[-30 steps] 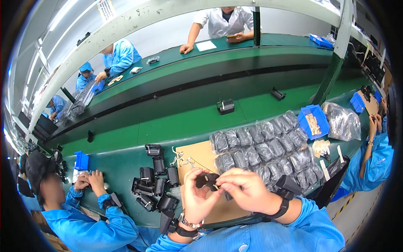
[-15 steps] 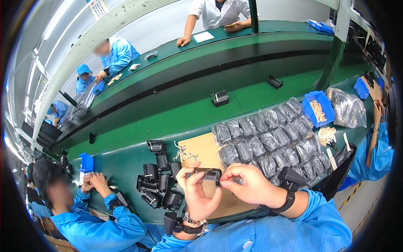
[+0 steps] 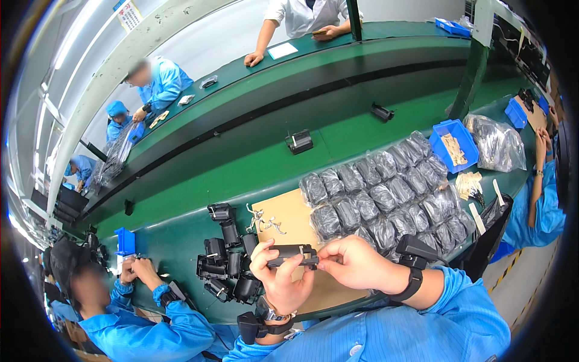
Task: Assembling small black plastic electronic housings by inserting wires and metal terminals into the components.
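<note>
My left hand (image 3: 288,288) is closed around a black plastic housing (image 3: 289,253), thumb below and fingers over its left side. The housing is held level above a brown cardboard sheet (image 3: 288,206). My right hand (image 3: 351,264) is pinched against the housing's right end; whatever sits between its fingertips is too small to make out. Silvery metal pieces (image 3: 265,219) lie on the sheet, beyond my left hand. Left of it, several similar black housings (image 3: 215,248) lie in a loose heap on the green table.
Rows of plastic-wrapped dark packages (image 3: 381,198) cover the table on the right. Beyond them stand a blue bin (image 3: 439,145) of beige pieces and a clear plastic bag (image 3: 496,145). Single black housings rest on the green belt (image 3: 253,172). Co-workers sit at both sides.
The housing has been turned in my left hand, so more of its broad side shows. My right fingertips stay at its right end. The whole view has shifted slightly.
</note>
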A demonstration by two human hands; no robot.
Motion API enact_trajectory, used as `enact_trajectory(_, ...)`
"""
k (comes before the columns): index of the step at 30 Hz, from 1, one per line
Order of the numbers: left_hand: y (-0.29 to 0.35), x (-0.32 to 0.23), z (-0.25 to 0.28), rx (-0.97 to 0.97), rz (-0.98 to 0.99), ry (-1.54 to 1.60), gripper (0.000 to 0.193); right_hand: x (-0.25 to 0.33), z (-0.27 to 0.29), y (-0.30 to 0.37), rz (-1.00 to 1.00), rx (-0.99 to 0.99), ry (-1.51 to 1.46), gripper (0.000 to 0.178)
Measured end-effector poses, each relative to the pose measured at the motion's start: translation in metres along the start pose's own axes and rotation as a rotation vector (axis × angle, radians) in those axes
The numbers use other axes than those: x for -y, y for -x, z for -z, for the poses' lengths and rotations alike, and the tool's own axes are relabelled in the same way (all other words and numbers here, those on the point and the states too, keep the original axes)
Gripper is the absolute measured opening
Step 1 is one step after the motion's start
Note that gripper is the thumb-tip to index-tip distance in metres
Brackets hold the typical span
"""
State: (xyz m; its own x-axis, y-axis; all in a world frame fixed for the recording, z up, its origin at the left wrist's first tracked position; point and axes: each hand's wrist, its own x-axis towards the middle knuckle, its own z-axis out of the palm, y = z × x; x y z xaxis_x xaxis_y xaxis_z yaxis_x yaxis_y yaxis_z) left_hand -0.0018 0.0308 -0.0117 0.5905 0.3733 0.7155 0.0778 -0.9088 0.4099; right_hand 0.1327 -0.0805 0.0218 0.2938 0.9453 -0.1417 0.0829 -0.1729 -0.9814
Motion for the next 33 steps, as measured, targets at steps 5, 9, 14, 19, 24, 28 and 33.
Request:
enact_trajectory(5,0.002,-0.001,-0.002,0.037,0.088,0.12,0.065,-0.019,-0.007,-0.002,0.076,-0.05,-0.174,0.008)
enact_trajectory(9,0.001,-0.007,-0.009,0.078,0.392,0.717,0.073,-0.01,-0.006,0.003,0.434,-0.293,0.223,0.005)
enact_trajectory(14,-0.006,-0.009,0.005,0.391,0.821,1.331,0.076,0.0,0.014,0.007,0.814,-0.278,0.77,0.015)
enact_trajectory(19,-0.002,-0.002,0.007,0.565,0.969,1.42,0.057,0.015,0.025,0.008,0.927,-0.179,0.903,0.009)
enact_trajectory(24,-0.001,-0.004,0.007,0.562,1.03,1.589,0.053,0.011,0.026,0.008,0.753,-0.184,0.58,0.011)
enact_trajectory(28,-0.004,-0.009,0.004,0.486,1.028,1.558,0.055,0.002,0.018,0.015,0.534,-0.284,0.3,0.016)
enact_trajectory(33,-0.001,-0.003,-0.004,0.44,0.551,1.181,0.047,-0.009,0.01,0.014,0.436,-0.34,0.039,0.013)
